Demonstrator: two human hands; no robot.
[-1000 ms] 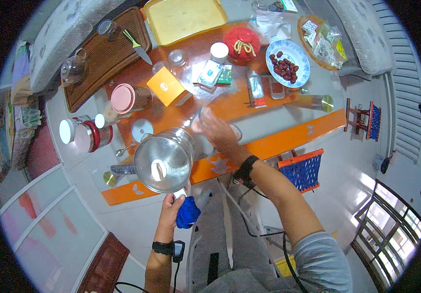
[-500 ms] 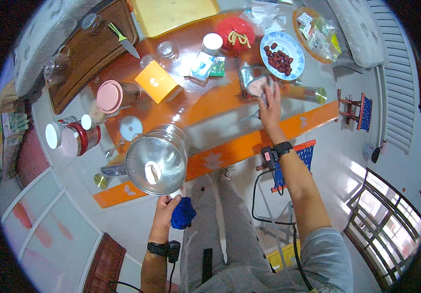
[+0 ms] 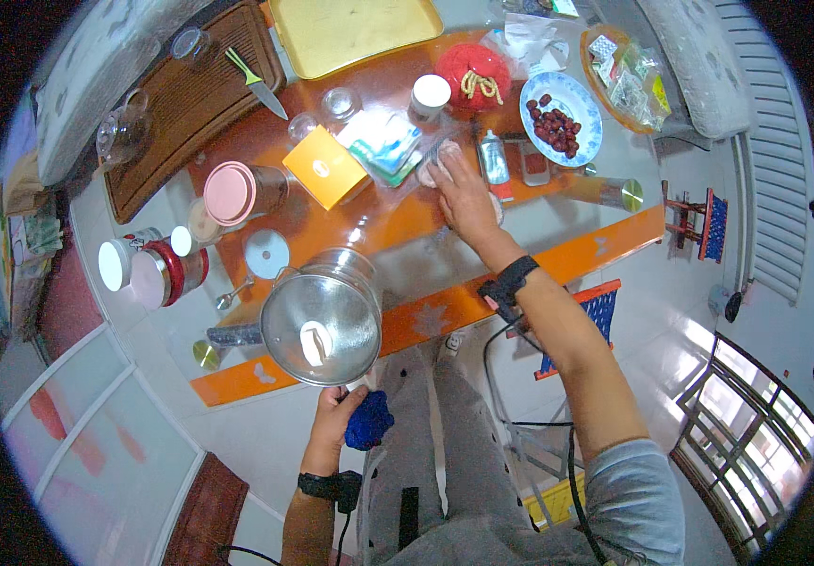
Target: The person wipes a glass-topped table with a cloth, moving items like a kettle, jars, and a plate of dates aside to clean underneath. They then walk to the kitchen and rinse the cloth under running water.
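Note:
My left hand [image 3: 333,423] is closed at the near side of a shiny metal pot [image 3: 341,307], by the table's front edge. A pale oblong patch shows inside the pot; I cannot tell what it is. A blue knitted piece [image 3: 367,422] sits against the same hand. Over the table, my right hand [image 3: 468,200] presses its fingers around a pale pinkish cloth [image 3: 439,162]. The cloth lies beside several blue, white and green packets [image 3: 386,149]. Just right of that hand is a clear bottle or tube [image 3: 494,158].
An orange box [image 3: 326,168], a pink-lidded container [image 3: 230,193] and lidded jars [image 3: 150,275] stand at left. A knife [image 3: 258,85] lies on a brown tray [image 3: 166,151]. At far right are a plate of dates [image 3: 586,108], a red pouch [image 3: 473,68] and a basket [image 3: 647,121].
My right hand has swept left with the cloth, from beside the plate to beside the packets. My left hand stays at the pot. The whole view has shifted slightly.

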